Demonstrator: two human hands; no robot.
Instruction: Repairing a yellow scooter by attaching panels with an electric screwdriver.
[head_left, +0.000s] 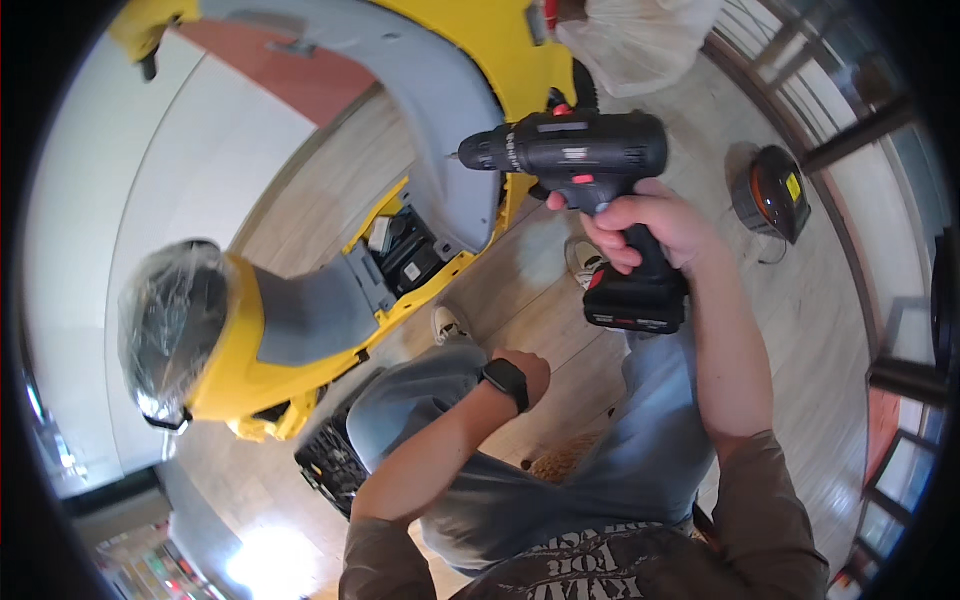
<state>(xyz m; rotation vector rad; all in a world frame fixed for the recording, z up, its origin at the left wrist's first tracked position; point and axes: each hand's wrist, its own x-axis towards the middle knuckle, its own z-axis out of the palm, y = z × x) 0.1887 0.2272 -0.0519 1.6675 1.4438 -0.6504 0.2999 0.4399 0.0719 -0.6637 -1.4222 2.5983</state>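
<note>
Matt black plastic forms the body of the cordless drill [590,145], with smooth red plastic accents; its thin bit [454,156] looks like metal. The scooter's yellow bodywork [230,370] appears to be smooth, glossy plastic, and its 2 large grey panels [310,315] look like duller plastic. Shiny, crinkled clear film [170,310] wraps a rounded black part. The bag [640,45] is thin, wrinkled white plastic, the trousers [640,420] faded denim, the floor [535,300] wood-look planks with a soft sheen.
</note>
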